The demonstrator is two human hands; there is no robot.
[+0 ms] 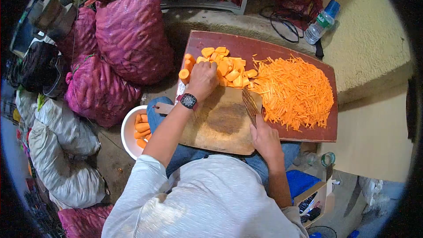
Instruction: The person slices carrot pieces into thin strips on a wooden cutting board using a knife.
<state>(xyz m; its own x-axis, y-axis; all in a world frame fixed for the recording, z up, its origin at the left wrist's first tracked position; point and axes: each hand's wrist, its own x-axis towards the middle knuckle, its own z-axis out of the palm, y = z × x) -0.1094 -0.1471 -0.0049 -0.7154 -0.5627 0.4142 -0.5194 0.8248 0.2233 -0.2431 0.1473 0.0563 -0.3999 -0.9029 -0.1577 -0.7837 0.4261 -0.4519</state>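
Observation:
My left hand (205, 79) reaches over a heap of cut carrot pieces (233, 70), its fingers curled down onto a carrot piece at the heap's left side; the fingertips are partly hidden. Just left of it stand several short carrot lengths (184, 76). In my right hand (265, 137) is a knife (251, 105), its broad blade pointing away from me over the right edge of a worn wooden cutting board (207, 130). A big mound of shredded carrot (297, 92) lies beyond the blade, on the reddish-brown tabletop (198, 39).
A white bowl (128, 134) of whole carrots sits on the floor at left. Pink mesh sacks (132, 35) and white sacks (61, 163) crowd the left side. A plastic bottle (320, 24) stands behind the board at right, near a black cable (284, 26).

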